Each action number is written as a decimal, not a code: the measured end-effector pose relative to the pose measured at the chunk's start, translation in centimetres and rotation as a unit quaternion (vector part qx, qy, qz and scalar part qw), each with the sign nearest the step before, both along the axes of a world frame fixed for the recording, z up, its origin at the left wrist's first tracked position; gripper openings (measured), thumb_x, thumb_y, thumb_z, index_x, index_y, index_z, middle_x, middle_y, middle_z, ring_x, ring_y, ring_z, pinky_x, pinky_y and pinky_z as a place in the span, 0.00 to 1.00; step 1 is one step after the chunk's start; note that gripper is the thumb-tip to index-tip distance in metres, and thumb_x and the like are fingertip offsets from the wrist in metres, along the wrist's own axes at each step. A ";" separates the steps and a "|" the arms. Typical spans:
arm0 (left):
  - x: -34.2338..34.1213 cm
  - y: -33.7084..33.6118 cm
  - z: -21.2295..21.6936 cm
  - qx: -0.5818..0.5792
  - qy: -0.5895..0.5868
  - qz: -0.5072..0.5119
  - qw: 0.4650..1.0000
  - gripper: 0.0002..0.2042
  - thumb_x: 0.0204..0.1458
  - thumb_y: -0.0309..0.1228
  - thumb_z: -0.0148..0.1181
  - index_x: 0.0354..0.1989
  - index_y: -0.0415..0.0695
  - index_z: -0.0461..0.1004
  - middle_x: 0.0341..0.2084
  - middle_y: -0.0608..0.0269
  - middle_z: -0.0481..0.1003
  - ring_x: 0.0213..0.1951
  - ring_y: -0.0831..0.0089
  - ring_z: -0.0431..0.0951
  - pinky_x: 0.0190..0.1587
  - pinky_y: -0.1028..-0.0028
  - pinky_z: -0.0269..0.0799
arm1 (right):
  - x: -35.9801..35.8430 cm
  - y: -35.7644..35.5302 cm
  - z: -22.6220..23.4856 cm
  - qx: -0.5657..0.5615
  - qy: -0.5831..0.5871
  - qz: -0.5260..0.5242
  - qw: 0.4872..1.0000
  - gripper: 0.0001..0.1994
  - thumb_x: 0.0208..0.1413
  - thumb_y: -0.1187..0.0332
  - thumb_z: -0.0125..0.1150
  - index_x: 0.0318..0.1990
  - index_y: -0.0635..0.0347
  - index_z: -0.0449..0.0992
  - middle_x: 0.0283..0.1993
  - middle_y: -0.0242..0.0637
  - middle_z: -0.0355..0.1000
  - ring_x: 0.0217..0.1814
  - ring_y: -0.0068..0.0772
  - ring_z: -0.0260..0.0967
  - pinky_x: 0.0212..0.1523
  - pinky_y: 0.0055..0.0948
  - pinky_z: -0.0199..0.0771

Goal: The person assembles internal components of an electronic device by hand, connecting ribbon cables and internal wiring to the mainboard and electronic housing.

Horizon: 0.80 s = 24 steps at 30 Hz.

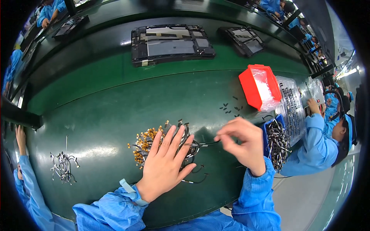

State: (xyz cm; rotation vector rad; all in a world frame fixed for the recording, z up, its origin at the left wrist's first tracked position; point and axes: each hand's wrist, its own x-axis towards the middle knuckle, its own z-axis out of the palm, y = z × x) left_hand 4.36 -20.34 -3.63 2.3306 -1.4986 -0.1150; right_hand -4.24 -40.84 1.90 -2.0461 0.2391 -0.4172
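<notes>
A heap of small black cables with gold-coloured flexible ends [143, 139] lies on the green bench. My left hand [163, 169] rests flat across the heap with its fingers stretched out, covering much of it. On the right, my right hand [244, 142] pinches a thin black cable [208, 144] between thumb and finger. That cable runs left into the heap near my left fingertips. Two loose cable ends [198, 180] stick out below the heap. A blue wrist strap [133, 192] circles my left wrist.
Further left lies a smaller bundle of cables [63, 167]. At right stand a red bin [252, 90] with a clear bag, a blue box of cables [278, 142] and clear trays [295, 111]. Small black pieces [226, 108] lie nearby. Tablet-like units [171, 45] sit behind. Co-workers [325, 138] flank me.
</notes>
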 end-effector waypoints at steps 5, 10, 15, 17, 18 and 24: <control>-0.2 -0.3 0.2 -0.005 0.005 -0.002 1.000 0.35 0.54 0.51 0.56 0.68 0.47 0.58 0.67 0.48 0.55 0.69 0.52 0.52 0.69 0.51 0.43 | -0.2 -1.4 -0.3 -0.003 -0.075 -0.006 0.997 0.07 0.47 0.84 0.61 0.35 0.67 0.78 0.33 0.38 0.74 0.34 0.27 0.77 0.34 0.24 0.77; -0.3 -0.4 0.6 0.012 -0.006 -0.011 1.000 0.36 0.53 0.52 0.56 0.67 0.46 0.58 0.68 0.47 0.54 0.70 0.51 0.51 0.69 0.51 0.43 | -0.4 -1.8 -1.1 0.099 0.002 -0.052 0.994 0.05 0.53 0.84 0.57 0.37 0.71 0.76 0.34 0.37 0.73 0.38 0.30 0.77 0.40 0.24 0.78; -0.8 0.2 1.9 0.017 0.008 -0.097 0.995 0.35 0.54 0.54 0.54 0.66 0.47 0.60 0.67 0.52 0.56 0.69 0.54 0.53 0.69 0.50 0.43 | -2.9 -4.8 1.8 0.309 0.042 0.116 0.943 0.06 0.52 0.84 0.55 0.36 0.68 0.76 0.36 0.38 0.73 0.34 0.29 0.76 0.36 0.24 0.76; -1.8 0.8 1.4 0.033 0.012 -0.113 0.993 0.35 0.54 0.55 0.53 0.66 0.47 0.61 0.67 0.54 0.57 0.69 0.55 0.53 0.69 0.50 0.43 | -2.6 -5.4 2.7 0.257 0.208 0.229 0.916 0.04 0.52 0.80 0.58 0.34 0.67 0.76 0.34 0.37 0.74 0.32 0.25 0.75 0.33 0.21 0.74; -2.2 0.8 1.2 0.044 0.012 -0.129 0.991 0.35 0.54 0.55 0.53 0.66 0.47 0.61 0.67 0.55 0.57 0.69 0.56 0.54 0.69 0.49 0.43 | -2.2 -5.2 2.7 0.207 0.269 0.264 0.903 0.03 0.51 0.79 0.60 0.34 0.66 0.77 0.33 0.36 0.74 0.31 0.24 0.75 0.32 0.20 0.73; -3.4 -2.5 0.3 0.018 -0.014 -0.048 0.999 0.34 0.54 0.44 0.55 0.66 0.37 0.57 0.66 0.50 0.57 0.69 0.57 0.54 0.70 0.51 0.42 | 0.3 -3.7 -1.0 -0.102 0.146 0.118 0.977 0.05 0.49 0.77 0.62 0.35 0.64 0.78 0.29 0.37 0.73 0.29 0.28 0.72 0.29 0.25 0.71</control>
